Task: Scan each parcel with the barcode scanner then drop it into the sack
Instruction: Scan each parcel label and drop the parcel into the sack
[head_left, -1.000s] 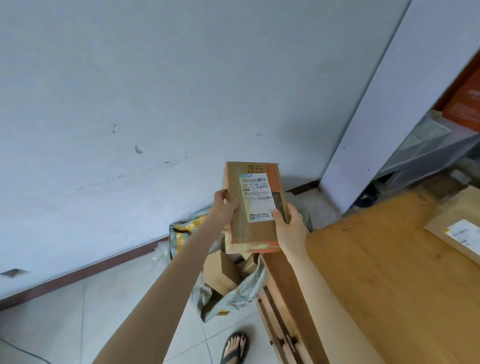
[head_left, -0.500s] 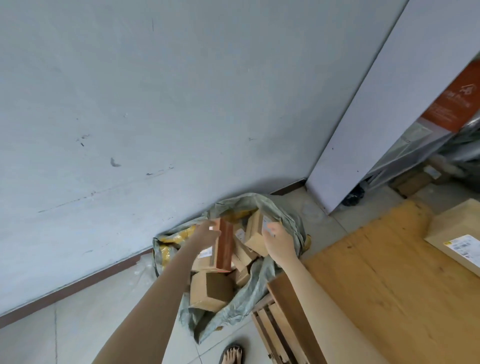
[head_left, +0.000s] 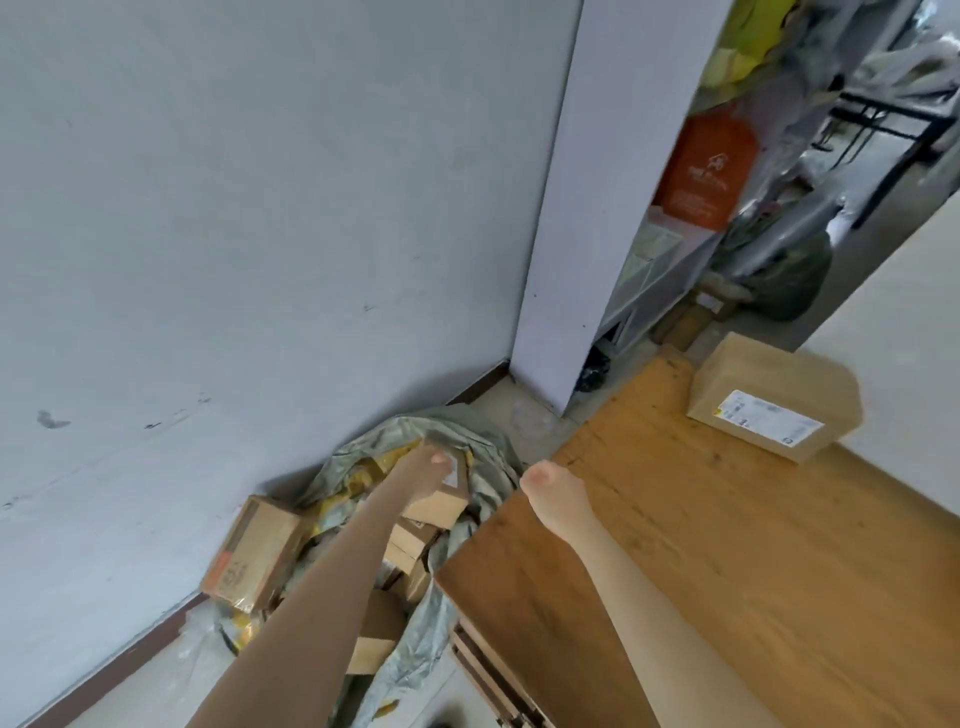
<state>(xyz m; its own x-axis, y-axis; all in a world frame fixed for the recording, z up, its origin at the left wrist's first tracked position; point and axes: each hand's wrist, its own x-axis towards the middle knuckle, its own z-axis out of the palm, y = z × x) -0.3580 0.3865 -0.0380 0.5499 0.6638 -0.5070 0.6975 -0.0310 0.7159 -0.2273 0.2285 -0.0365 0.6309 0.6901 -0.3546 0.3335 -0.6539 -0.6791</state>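
Cardboard parcel (head_left: 254, 551): held up in both grips a second ago, now lying at the sack's left rim by the wall
Sack (head_left: 488, 452): grey, open on the floor beside the tabletop (head_left: 675, 597), boxes inside
Left grip (head_left: 426, 470): has let that parcel go and is on a labelled box (head_left: 436, 506) in the sack; touching or grasping, cannot tell
Right grip (head_left: 550, 488): above the tabletop corner, fingers hidden, nothing seen in it
Meaning: this drop looks done; another parcel (head_left: 769, 400) waits on the tabletop

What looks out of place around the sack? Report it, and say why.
One orange-striped parcel lies tilted at the left edge of the sack, by the wall, seemingly on the rim rather than down among the other parcels inside. It may have missed the opening. Nothing else stands out.
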